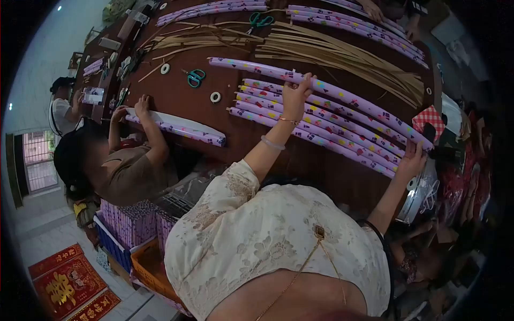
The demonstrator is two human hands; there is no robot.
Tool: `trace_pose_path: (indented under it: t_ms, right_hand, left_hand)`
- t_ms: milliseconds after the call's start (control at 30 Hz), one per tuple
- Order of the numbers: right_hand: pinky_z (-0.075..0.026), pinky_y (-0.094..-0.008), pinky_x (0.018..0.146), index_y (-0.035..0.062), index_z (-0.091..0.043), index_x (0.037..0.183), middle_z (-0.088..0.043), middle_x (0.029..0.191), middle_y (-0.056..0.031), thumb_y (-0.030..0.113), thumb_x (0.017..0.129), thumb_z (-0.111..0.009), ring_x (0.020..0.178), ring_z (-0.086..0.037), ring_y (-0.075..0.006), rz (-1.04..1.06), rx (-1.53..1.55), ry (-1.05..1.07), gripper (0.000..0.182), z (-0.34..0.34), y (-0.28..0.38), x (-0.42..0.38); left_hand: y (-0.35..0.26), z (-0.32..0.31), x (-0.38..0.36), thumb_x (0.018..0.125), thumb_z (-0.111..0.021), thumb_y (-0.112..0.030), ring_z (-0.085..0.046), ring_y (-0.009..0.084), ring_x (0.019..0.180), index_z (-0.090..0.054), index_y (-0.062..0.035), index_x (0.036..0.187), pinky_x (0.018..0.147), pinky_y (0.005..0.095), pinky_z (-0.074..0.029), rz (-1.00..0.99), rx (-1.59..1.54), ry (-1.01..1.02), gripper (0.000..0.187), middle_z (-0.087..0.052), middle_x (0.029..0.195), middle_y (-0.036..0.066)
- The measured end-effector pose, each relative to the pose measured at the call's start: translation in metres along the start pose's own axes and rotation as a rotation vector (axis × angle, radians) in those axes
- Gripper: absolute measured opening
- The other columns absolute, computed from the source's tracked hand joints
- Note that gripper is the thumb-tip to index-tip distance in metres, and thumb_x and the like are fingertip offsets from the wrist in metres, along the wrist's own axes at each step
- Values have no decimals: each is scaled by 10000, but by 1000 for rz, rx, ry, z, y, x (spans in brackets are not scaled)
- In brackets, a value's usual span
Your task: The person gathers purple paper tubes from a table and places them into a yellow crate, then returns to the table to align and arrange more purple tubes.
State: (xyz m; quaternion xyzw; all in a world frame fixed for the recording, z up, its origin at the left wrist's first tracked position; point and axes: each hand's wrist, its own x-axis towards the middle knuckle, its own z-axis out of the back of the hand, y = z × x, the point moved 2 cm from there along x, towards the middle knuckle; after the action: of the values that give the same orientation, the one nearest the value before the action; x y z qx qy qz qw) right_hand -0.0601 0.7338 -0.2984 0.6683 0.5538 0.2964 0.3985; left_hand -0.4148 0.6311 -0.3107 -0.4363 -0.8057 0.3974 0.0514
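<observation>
A long purple tube wrapped in printed paper (357, 100) lies across the top of a row on the brown table. My left hand (297, 96) grips it near its middle, fingers and thumb closed around it. At its right end, my right hand (411, 159) has its fingers closed on the same tube. Just below it, several similar purple wrapped tubes (321, 124) lie side by side, their right ends close to my right hand.
Left, a co-worker's hands (142, 107) rest on a partly rolled purple sheet (176, 129). Teal-handled scissors (196, 78), a tape roll (215, 97) and long tan strips (342, 59) lie on the table (176, 96). Another person's hand (372, 9) is at the far side. Crates (115, 249) stand lower left.
</observation>
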Motion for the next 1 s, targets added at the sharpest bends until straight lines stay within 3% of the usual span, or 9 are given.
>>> trace_pose_path:
  t_ms: [100,400,533,633,733,800,867,967,1000]
  right_hand:
    - [-472,-391,850,-18,-461,1076,-550,977,-148,38,803,-593,897,-552,-240,8,-10,-24,308,3,11,5]
    - [-484,-417,850,-2,-475,1052,-546,1025,-172,11,800,-569,932,-564,-295,25,-25,-34,270,39,-6,32]
    - [-479,-397,821,37,-384,1170,-493,1071,-127,84,816,-581,976,-505,-260,-164,-26,68,408,40,-35,63]
    - [-496,-380,784,42,-410,1125,-500,1039,-110,69,812,-584,885,-529,-233,-163,-235,-131,359,21,-42,76]
    - [-511,-382,753,0,-449,1038,-515,975,-124,43,812,-567,838,-554,-234,-182,-221,-84,259,26,-48,90]
    - [-514,-393,750,-30,-449,981,-531,931,-127,20,796,-574,831,-567,-243,-174,-220,-30,229,30,-47,95]
    - [-517,-390,734,-20,-460,960,-537,924,-127,10,785,-580,832,-567,-241,-212,-136,42,215,40,-50,97]
    - [-513,-391,726,-8,-480,936,-549,908,-120,4,764,-594,831,-569,-240,-199,-152,-32,207,47,-50,90]
    - [-512,-395,728,-6,-484,932,-552,908,-118,1,754,-600,831,-569,-241,-194,-161,-34,213,52,-52,90]
  left_hand:
    - [-5,6,9,810,-630,-161,-446,67,608,-529,71,965,537,191,-392,-9,45,18,297,-581,1000,142]
    - [-24,43,34,836,-592,-226,-550,119,784,-426,40,985,691,243,-500,-120,140,19,347,-572,960,122]
    - [10,64,62,824,-601,-269,-577,210,725,-412,48,1032,688,328,-544,87,221,-152,423,-561,833,118]
    - [10,69,69,840,-556,-350,-633,264,654,-458,82,1049,559,262,-524,360,395,-126,490,-622,792,173]
    - [-5,72,73,852,-488,-446,-638,237,667,-553,95,917,500,247,-496,627,571,212,549,-632,788,150]
    - [-35,60,63,843,-526,-383,-632,309,660,-594,26,879,505,329,-484,396,907,156,416,-631,828,157]
    - [-49,58,77,812,-575,-297,-611,286,666,-635,-45,905,567,338,-475,-297,1524,71,276,-629,821,97]
    - [-52,54,77,731,-653,-261,-584,249,795,-662,-132,945,710,348,-462,-1010,1654,466,250,-610,893,94]
    - [-50,60,80,731,-653,-261,-584,249,795,-662,-132,945,710,348,-462,-1015,1644,479,250,-610,893,94]
